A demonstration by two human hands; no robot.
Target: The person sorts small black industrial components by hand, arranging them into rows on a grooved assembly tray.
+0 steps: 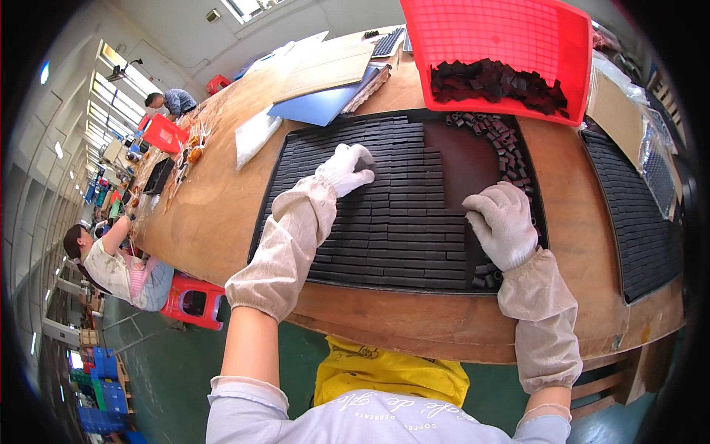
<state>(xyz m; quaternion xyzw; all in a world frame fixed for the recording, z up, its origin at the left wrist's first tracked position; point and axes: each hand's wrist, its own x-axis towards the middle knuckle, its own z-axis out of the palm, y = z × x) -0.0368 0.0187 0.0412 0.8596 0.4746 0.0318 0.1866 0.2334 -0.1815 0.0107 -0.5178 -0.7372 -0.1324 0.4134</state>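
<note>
Our left hand (347, 170), thumb and fingers parted, is over rows of black tubes (384, 229) in the tray (470, 166) on the counter (577, 222). Our right hand (505, 226) curls near loose tubes (506, 148); we cannot tell whether it grips any.

You are working in a factory workshop. A co-worker (118, 263) is sitting along your large brown wooden worktable (222, 214), and a red plastic basket (495, 33) is holding loose small black parts (495, 83).
</note>
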